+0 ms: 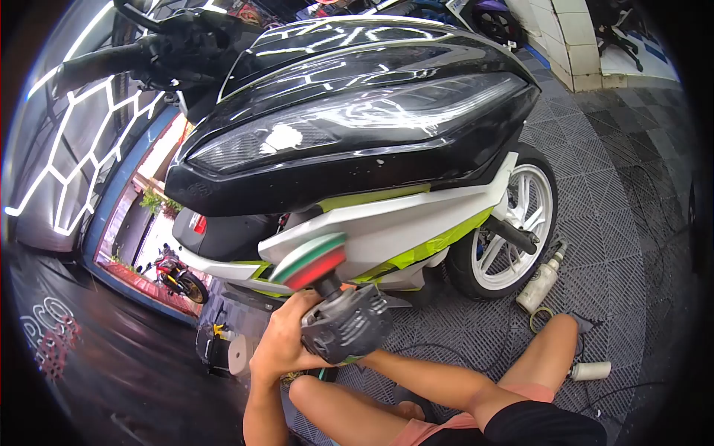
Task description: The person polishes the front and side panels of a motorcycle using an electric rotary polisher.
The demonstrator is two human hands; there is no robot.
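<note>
A dark grey power polisher (349, 327) is held up in front of me. Its round pad (311, 262), banded green, white and red, looks blurred and lies against or just short of the white side panel (387, 227) of a scooter; I cannot tell which. My left hand (286, 331) is closed around the polisher's head, near the pad. At the tool's rear, my right hand (372, 360) is closed on it, most of its fingers hidden behind the housing. Above the panel is the scooter's black front cover (335, 160) with a long clear headlight (357, 119).
The scooter's white-rimmed wheel (520, 230) stands to the right. Near it on the grey tiled floor (595, 193) are a spray bottle (541, 286), a roll of tape (541, 320) and a white bottle (591, 371). Cables run across the floor. A red motorcycle (177, 275) is beyond the doorway.
</note>
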